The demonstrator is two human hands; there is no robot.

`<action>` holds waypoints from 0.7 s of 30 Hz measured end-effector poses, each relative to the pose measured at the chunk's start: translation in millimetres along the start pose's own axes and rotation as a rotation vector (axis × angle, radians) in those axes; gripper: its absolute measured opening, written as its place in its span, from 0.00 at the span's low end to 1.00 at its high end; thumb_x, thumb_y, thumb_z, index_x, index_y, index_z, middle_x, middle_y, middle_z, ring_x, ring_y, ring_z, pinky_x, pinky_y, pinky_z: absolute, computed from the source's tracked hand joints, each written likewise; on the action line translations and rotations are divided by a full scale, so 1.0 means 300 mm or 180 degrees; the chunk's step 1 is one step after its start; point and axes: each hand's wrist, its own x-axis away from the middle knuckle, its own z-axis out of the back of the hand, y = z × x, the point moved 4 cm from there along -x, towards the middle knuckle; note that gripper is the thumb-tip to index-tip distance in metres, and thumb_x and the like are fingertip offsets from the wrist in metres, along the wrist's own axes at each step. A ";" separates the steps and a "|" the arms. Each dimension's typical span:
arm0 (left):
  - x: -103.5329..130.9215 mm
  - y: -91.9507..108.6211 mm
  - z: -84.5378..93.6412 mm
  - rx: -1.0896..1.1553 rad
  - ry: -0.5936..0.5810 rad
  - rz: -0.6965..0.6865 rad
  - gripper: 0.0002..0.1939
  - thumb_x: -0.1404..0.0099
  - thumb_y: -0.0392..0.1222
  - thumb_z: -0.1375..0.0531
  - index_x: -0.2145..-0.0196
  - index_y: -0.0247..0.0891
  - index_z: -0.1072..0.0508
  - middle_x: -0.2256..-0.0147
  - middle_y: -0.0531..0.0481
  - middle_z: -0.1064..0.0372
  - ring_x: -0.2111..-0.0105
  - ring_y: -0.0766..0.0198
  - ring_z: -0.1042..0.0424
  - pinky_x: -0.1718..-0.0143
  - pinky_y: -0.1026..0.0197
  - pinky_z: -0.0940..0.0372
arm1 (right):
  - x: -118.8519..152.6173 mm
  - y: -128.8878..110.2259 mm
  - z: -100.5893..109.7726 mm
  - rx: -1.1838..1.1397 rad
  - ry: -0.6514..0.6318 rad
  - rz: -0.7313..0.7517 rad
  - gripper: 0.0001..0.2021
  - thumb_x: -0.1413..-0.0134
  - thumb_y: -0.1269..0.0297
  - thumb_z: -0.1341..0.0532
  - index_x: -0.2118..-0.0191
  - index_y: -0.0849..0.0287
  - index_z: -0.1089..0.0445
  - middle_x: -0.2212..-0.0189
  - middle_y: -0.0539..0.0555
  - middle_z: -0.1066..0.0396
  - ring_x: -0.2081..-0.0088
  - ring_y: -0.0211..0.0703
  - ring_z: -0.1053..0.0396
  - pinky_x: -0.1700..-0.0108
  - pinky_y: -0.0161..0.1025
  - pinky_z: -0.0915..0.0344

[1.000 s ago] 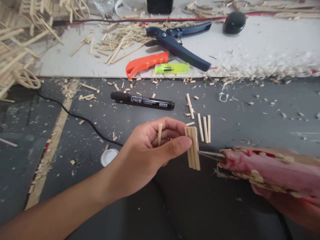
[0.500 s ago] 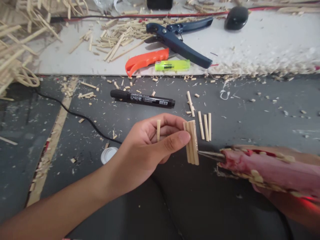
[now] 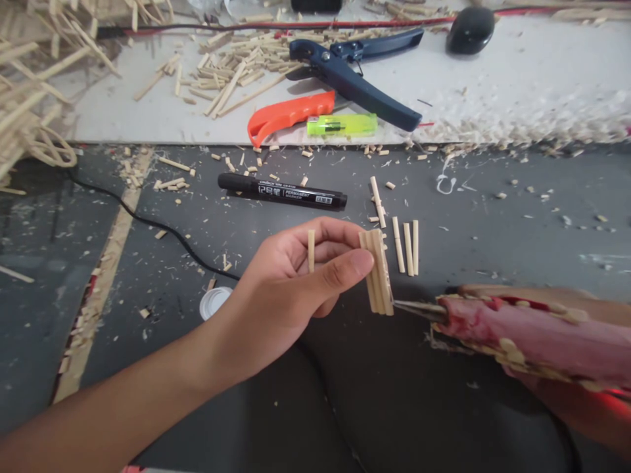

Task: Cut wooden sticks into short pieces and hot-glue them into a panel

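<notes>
Between thumb and fingers, my left hand pinches a small panel of joined wooden sticks. A single short stick stands up within the same hand, behind the thumb. At the right, my right hand is wrapped round a pink glue gun, which hides most of its fingers. The gun's metal tip points left, at or very near the lower right edge of the panel. Just beyond the panel, several loose sticks lie on the dark table.
A black marker lies beyond my left hand. Farther back are an orange-handled tool, a green lighter, blue cutters and stick piles. A white cap and black cable are at the left.
The panel and my left hand have shifted slightly up in view. The glue gun's tip now sits lower along the panel's right edge.
</notes>
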 end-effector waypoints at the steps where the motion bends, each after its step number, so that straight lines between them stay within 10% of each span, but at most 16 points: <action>1: 0.000 0.000 0.000 0.0013 0.0002 -0.0003 0.06 0.33 0.41 0.34 0.63 0.36 0.25 0.76 0.59 0.38 0.81 0.81 0.46 0.80 0.76 0.49 | -0.009 -0.006 0.005 0.0038 -0.0014 0.0089 0.36 0.45 0.64 0.44 0.31 0.33 0.47 0.59 0.52 0.21 0.68 0.54 0.23 0.79 0.45 0.31; 21: -0.002 0.002 0.001 0.0155 0.0079 0.0015 0.05 0.32 0.40 0.35 0.64 0.35 0.26 0.74 0.59 0.36 0.81 0.82 0.46 0.81 0.76 0.50 | 0.014 -0.001 0.004 0.0274 0.0045 -0.0102 0.31 0.49 0.63 0.42 0.38 0.32 0.38 0.58 0.49 0.22 0.65 0.53 0.22 0.74 0.43 0.27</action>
